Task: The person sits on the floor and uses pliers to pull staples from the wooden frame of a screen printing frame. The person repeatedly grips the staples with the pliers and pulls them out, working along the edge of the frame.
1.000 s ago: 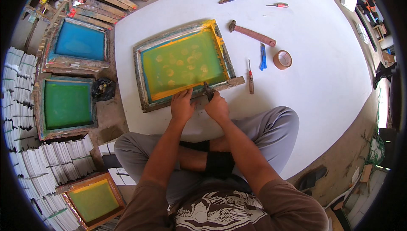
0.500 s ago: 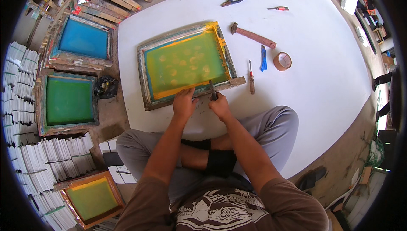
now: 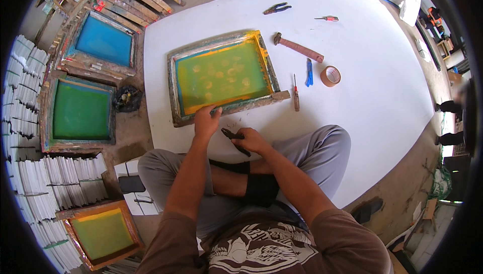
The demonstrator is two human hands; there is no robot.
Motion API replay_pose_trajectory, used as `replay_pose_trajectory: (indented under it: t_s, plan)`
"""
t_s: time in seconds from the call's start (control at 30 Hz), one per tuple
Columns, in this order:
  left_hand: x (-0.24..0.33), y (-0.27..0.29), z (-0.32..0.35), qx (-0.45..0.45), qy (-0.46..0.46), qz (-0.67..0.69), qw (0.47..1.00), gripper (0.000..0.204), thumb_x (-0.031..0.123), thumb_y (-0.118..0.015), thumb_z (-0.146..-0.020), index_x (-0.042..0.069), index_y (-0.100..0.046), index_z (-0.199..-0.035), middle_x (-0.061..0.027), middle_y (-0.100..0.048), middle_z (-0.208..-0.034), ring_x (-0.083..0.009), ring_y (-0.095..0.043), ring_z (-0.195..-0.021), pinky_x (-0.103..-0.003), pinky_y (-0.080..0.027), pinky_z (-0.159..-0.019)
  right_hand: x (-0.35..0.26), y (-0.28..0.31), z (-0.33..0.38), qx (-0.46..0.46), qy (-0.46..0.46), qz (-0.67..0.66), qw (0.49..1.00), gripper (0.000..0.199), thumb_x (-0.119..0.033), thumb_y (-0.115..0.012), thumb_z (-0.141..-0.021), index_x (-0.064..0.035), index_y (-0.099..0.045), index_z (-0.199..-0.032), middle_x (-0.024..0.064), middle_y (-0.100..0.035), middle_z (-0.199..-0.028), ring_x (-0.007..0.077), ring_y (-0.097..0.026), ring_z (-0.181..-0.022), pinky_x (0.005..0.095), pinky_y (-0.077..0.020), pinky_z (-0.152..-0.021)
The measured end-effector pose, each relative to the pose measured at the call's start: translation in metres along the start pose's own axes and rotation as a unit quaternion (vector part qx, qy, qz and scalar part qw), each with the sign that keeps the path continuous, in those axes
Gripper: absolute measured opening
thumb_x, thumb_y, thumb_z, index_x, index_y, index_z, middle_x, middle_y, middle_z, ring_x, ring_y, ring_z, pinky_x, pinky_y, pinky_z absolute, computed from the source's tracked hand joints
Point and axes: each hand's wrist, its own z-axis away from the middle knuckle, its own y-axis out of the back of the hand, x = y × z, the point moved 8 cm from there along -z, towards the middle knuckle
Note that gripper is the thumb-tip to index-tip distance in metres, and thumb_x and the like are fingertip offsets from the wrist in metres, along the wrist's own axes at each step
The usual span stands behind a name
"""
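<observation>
A wooden screen printing frame (image 3: 256,101) with yellow-green mesh lies on the white sheet before me. My left hand (image 3: 205,121) grips its near rail, the thumb bent over the wood. In my right hand (image 3: 253,141) is a pair of dark-handled pliers (image 3: 229,133), held just short of that rail with the jaws pointing left. Small dark bits, perhaps staples (image 3: 234,125), lie on the sheet between the pliers and the rail. One rail end sticks out past the frame's near right corner.
Right of the frame lie a screwdriver (image 3: 296,95), a blue cutter knife (image 3: 309,74), a roll of brown tape (image 3: 330,76) and a hammer (image 3: 300,49). Farther off are other pliers (image 3: 277,8) and a small screwdriver (image 3: 328,18). Blue (image 3: 103,42) and green (image 3: 81,110) screens stand left.
My right hand has drawn the pliers back from the frame toward me and turned the jaws left. My left hand has shifted slightly left along the near rail. Small bits now show on the sheet.
</observation>
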Motion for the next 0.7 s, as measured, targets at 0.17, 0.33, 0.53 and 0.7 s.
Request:
replay_pose_trajectory:
  t_s: [0.17, 0.33, 0.53, 0.7]
  plan:
    - [0.017, -0.003, 0.005, 0.017, 0.003, -0.013, 1.0, 0.029, 0.025, -0.074, -0.088, 0.001, -0.074, -0.104, -0.0195, -0.073, -0.1, -0.0363, -0.068, -0.094, -0.042, -0.054, -0.083, 0.005, 0.013, 0.001, 0.003, -0.029, -0.061, 0.998, 0.037, -0.034, -0.075, -0.086, 0.0007, -0.072, -0.098, 0.0211, -0.072, -0.091, 0.0377, -0.071, -0.087, 0.0463, -0.053, -0.081]
    - [0.039, -0.034, 0.019, -0.017, -0.083, -0.034, 0.996, 0.024, 0.023, -0.075, -0.088, 0.005, -0.073, -0.103, -0.0152, -0.07, -0.097, -0.0346, -0.067, -0.093, -0.043, -0.053, -0.08, -0.014, 0.07, 0.011, 0.201, 0.032, 0.071, 0.976, 0.034, -0.031, -0.074, -0.089, 0.0018, -0.071, -0.099, 0.024, -0.071, -0.086, 0.0379, -0.071, -0.08, 0.0445, -0.0533, -0.075]
    - [0.083, -0.058, 0.01, 0.045, -0.25, -0.148, 0.956, 0.02, 0.022, -0.075, -0.086, 0.011, -0.072, -0.103, -0.0054, -0.063, -0.099, -0.0285, -0.061, -0.097, -0.044, -0.051, -0.079, -0.013, 0.117, 0.029, 0.248, -0.098, 0.054, 0.962, 0.037, -0.033, -0.073, -0.089, 0.0026, -0.071, -0.098, 0.0267, -0.071, -0.094, 0.0449, -0.069, -0.093, 0.0509, -0.0529, -0.079]
    - [0.079, -0.083, 0.002, 0.054, -0.306, -0.174, 0.935, 0.02, 0.025, -0.076, -0.085, 0.014, -0.071, -0.101, -0.0018, -0.058, -0.097, -0.0255, -0.056, -0.097, -0.043, -0.048, -0.079, 0.0, 0.13, 0.03, 0.246, -0.117, 0.036, 0.961, 0.04, -0.035, -0.073, -0.088, 0.0026, -0.071, -0.101, 0.0265, -0.071, -0.095, 0.0444, -0.069, -0.094, 0.0494, -0.0529, -0.081]
